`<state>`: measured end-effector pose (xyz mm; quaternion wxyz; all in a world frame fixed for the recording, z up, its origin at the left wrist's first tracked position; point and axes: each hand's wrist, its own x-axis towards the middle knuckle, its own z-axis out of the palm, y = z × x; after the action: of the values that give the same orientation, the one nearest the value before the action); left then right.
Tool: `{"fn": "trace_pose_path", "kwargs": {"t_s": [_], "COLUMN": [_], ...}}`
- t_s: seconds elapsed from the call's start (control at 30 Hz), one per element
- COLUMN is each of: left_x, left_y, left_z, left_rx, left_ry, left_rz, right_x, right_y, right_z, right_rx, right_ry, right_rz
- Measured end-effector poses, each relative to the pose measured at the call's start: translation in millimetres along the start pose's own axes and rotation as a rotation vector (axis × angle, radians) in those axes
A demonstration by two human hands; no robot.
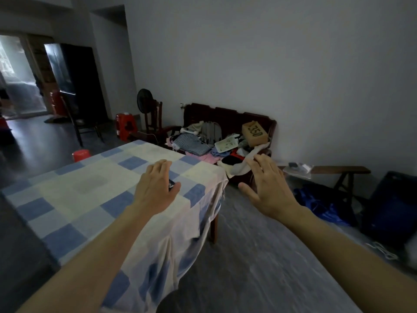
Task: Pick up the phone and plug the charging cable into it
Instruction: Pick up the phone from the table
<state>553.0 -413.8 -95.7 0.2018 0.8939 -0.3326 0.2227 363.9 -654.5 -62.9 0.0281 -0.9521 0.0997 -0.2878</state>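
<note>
The left hand (pixel 155 186) curls palm-down over a small dark object, probably the phone (pixel 171 184), near the table's (pixel 67 188) far right corner; whether it grips yet I cannot tell; the right hand (pixel 268 188) hangs spread and empty beyond the edge; the phone should be rigid, slick, best pinched by its long sides; a box (pixel 255 132) on the sofa reads "350".

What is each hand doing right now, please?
Left hand: open, over a dark object on the table; no grip visible.
Right hand: open, empty, in the air beside the table.
</note>
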Motion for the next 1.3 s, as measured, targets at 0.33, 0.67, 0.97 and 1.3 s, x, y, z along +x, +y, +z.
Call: {"fn": "trace_pose_path", "kwargs": {"t_s": [0.33,0.67,0.97,1.3], "left_x": [118.7,209.5,314.3,362.5], "left_y": [-56.2,-90.3,-112.2,-176.0], "left_z": [107.2,194.8,257.9,329.7], "left_rx": [-0.048,-0.022,0.006,0.039], "left_ry": [-0.022,-0.100,-0.113,-0.144], "left_rz": [-0.070,-0.174,-0.331,-0.512], "right_x": [131.0,235.4,354.1,454.9], "right_y": [38.1,96.6,159.5,153.8], "right_z": [102.3,202.4,298.3,409.4], "right_rx": [0.014,0.093,0.206,0.360], "right_ry": [-0.100,-0.115,-0.190,-0.296], "right_rz": [0.031,-0.001,-0.047,-0.190]}}
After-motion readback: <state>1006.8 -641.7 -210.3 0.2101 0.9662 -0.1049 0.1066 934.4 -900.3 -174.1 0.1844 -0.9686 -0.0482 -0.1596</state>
